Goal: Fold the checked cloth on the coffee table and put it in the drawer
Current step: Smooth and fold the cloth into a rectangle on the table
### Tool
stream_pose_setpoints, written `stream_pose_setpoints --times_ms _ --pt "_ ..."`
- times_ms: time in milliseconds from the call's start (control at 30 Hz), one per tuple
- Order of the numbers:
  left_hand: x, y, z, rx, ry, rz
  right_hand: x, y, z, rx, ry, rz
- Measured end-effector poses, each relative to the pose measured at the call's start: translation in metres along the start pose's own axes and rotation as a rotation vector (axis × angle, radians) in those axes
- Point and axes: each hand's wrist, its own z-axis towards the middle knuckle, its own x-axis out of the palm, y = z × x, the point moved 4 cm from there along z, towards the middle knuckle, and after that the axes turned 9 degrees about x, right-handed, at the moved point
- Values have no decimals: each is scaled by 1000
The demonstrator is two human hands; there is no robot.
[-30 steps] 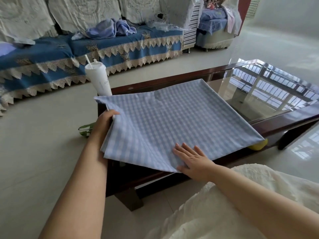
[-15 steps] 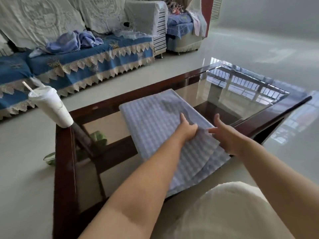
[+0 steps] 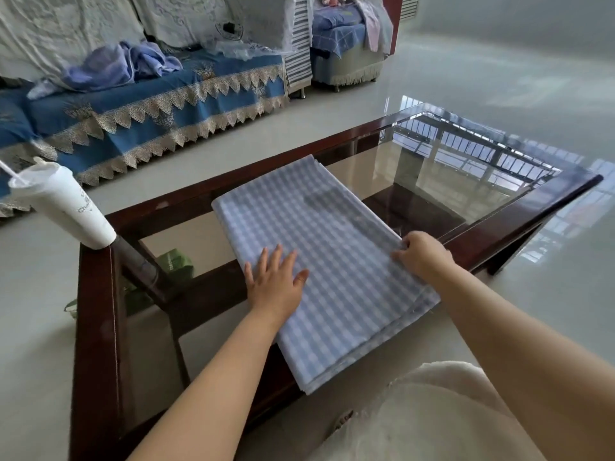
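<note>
Head cam: checked cloth lies folded lengthwise on the glass coffee table, near end overhanging. Left hand presses flat, fingers spread; right hand pinches the right edge. White cup stands far left.

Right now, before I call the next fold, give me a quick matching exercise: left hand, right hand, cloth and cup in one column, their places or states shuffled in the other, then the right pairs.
Things:
1. left hand
2. right hand
3. checked cloth
4. white cup

Places or states:
A. stands at the table's left corner, with a straw
B. pinches the cloth's right edge
C. lies flat, fingers spread, on the cloth
D. folded into a narrow strip across the glass top, near end hanging over the table edge

Pairs: 1-C, 2-B, 3-D, 4-A
</note>
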Motion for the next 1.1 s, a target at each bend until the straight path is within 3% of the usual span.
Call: stream_pose_setpoints --times_ms 67,234,300,434,534,668,835,935,968,1035,1102 --pt "-8 5 -6 -95 -157 -35 9 -11 3 26 37 56" --pt "-20 22 -29 -424 -418 -394 10 -20 8 18 -10 181" --pt "-24 28 -27 -461 -408 -465 12 -24 8 15 -20 177" --pt "-25 54 -21 -566 -214 -551 9 -24 9 16 -76 104" --pt "-17 61 -20 -511 -93 -580 5 -22 10 70 -15 84" --pt "-16 61 -24 -536 -210 -798 2 -17 4 95 58 67" --pt "-61 106 -18 -431 -462 -531 30 11 -52 -12 368 71" --pt "-52 115 -21 -367 -247 -324 48 20 -87 -33 472 -7" --pt "-42 110 -24 -292 -128 -183 47 20 -92 -51 404 -120" --pt "-23 93 -32 -102 3 19 37 20 -89 -178 73 -343" --pt "-10 76 -38 1 65 54 28 27 -90 -477 -193 -266"
